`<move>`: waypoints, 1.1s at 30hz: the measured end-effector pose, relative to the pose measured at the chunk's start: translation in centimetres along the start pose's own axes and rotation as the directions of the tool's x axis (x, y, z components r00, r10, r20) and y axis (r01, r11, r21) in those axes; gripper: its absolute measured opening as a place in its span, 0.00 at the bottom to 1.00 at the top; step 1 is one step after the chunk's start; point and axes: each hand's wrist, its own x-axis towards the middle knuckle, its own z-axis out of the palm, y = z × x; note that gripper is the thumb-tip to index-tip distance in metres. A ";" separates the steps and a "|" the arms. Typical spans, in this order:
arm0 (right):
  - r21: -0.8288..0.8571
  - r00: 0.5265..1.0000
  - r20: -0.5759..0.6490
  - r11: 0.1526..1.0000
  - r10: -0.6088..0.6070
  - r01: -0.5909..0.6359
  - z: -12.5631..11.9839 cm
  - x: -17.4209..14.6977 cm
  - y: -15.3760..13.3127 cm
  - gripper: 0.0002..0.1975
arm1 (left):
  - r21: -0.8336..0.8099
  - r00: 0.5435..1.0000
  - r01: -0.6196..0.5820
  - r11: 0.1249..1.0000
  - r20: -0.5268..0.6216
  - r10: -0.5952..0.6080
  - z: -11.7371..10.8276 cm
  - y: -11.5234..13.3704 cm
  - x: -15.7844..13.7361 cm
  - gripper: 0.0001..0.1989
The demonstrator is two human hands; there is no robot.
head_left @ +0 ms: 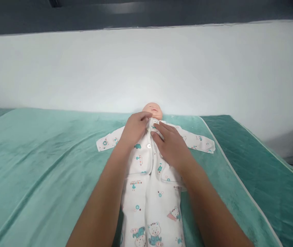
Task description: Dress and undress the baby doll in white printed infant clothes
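Observation:
A baby doll (pixel 153 108) lies on its back with its head toward the wall. It is dressed in a white printed baby top (pixel 139 161), sleeves spread out to both sides. Below the top are white printed baby pants (pixel 159 202). My left hand (pixel 135 127) is at the collar under the doll's chin, fingers closed on the collar edge; the fingertips are partly hidden. My right hand (pixel 171 142) rests on the chest right of the front opening, its fingers apart and lying on the cloth. A small round white fastener (pixel 149 146) shows on the front edge.
A light green blanket (pixel 46 164) with a pale border spreads under the doll. Darker green cloth (pixel 259 171) lies to the right. Behind the doll's head rises a white wall (pixel 146 68), with a dark band (pixel 146 13) above it.

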 end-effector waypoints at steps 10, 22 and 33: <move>0.399 0.993 0.054 0.909 0.106 -0.118 0.0 0.9 1.3 0.23 | 0.066 0.999 0.033 0.997 -0.045 -0.030 0.9 -1.3 0.7 0.12; 0.510 0.999 0.048 0.859 0.017 -0.039 0.3 2.0 2.8 0.20 | -0.061 0.992 0.093 0.994 -0.077 -0.098 1.2 -1.7 1.0 0.03; 0.570 0.999 0.037 0.821 -0.009 -0.013 0.8 1.7 3.0 0.21 | -0.342 0.986 0.109 0.933 -0.085 -0.146 1.3 -2.4 1.4 0.04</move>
